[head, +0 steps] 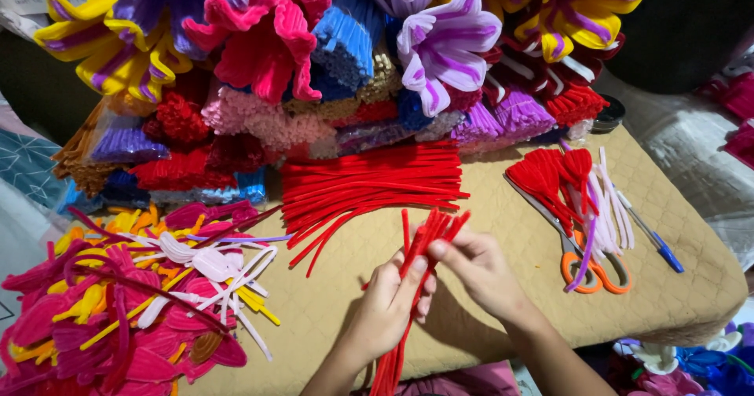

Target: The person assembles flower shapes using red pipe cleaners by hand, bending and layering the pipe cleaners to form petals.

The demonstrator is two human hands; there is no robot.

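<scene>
Both hands grip one bundle of red pipe cleaners (415, 264) held nearly upright over the tan quilted mat (503, 302). The left hand (390, 306) wraps its fingers shut around the middle of the bundle, thumb lying along the stems. The right hand (481, 266) pinches the upper stems between thumb and fingertips, just beside the left hand's thumb. The stems are too many and too close to count; their tips fan out above the fingers, and the lower ends run down past the left wrist to the picture's bottom edge.

Just beyond the tips lies one loose pile of red pipe cleaners (369, 184), flat on the mat and apart from the hands. To the right lie one pair of orange-handled scissors (585, 266), one blue pen (652, 235), one cluster of red folded pieces (554, 176) and a few white and purple strips (609, 208), overlapping one another. To the left sits one heap of pink, yellow and white shaped pieces (133, 302). At the mat's far edge stand stacked packs of pipe cleaners (259, 121) in many colours, with at least five finished flowers (444, 47) above them.
</scene>
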